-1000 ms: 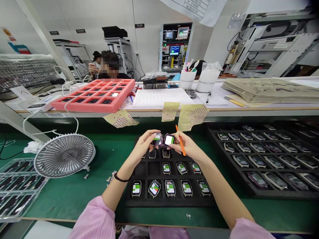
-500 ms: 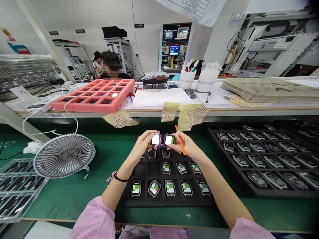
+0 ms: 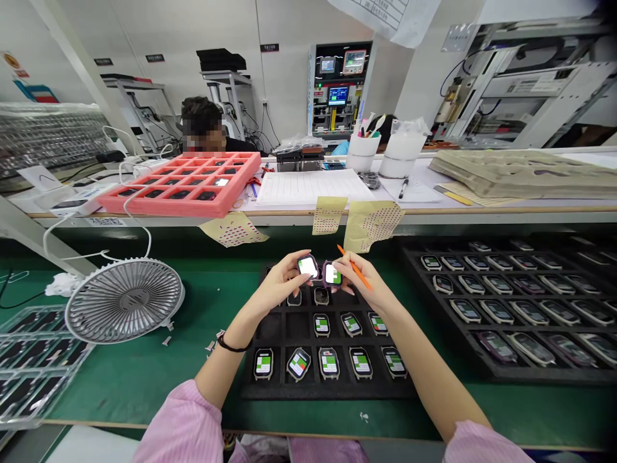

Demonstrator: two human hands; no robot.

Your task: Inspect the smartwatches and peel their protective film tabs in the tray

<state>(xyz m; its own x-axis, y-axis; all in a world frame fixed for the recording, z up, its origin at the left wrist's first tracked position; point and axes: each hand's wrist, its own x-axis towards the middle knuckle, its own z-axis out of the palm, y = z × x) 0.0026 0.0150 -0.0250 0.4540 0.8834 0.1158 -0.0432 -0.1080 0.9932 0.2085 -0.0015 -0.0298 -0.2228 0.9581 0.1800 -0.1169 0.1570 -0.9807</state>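
Over the back of the black tray [image 3: 328,391], my left hand [image 3: 281,281] grips one lit watch [image 3: 307,266] and my right hand [image 3: 370,281] a second watch [image 3: 332,274] plus an orange stick [image 3: 355,268], together blocking part of that tray from view. Left of it is a grey fan [image 3: 126,301]; right of it, on the green table [image 3: 144,386], a wider tray [image 3: 549,375] of watches [image 3: 529,313].

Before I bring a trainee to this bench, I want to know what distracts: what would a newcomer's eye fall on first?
Probably the two lit watches held side by side at centre, one in the left hand, one in the right hand, which also holds an orange stick. Next, the pink tray on the raised shelf at left and, lower down, the round grey fan.
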